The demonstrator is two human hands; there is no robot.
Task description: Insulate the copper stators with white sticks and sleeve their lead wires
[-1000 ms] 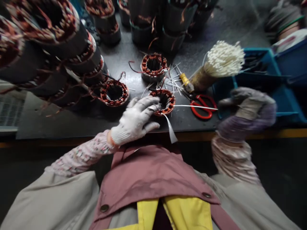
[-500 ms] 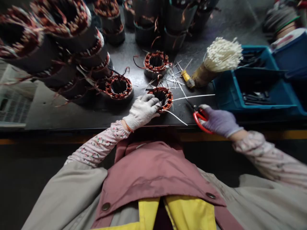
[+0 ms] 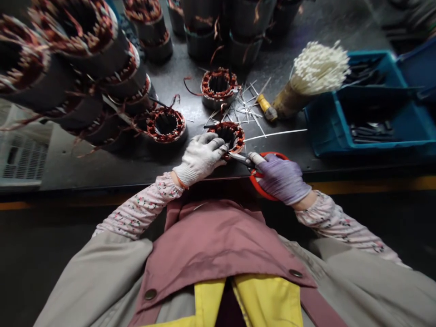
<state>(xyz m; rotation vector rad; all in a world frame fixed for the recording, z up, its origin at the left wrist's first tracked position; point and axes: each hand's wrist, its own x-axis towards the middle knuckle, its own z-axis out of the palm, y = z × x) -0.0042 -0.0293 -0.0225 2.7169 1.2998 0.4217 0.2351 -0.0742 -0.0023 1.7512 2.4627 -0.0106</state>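
Left hand grips the copper-wound stator, with right hand clasping red-handled scissors at its rim.

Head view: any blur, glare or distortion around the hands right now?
Head view: the wide lens bends and stretches the stacked stators at upper left. Head view: light is dim, with a soft sheen on the bench top. Head view: the left hand and right hand look fairly sharp, without heavy motion blur.

Copper-wound steel stators stand on the black worktop, left of a blue plastic crate.
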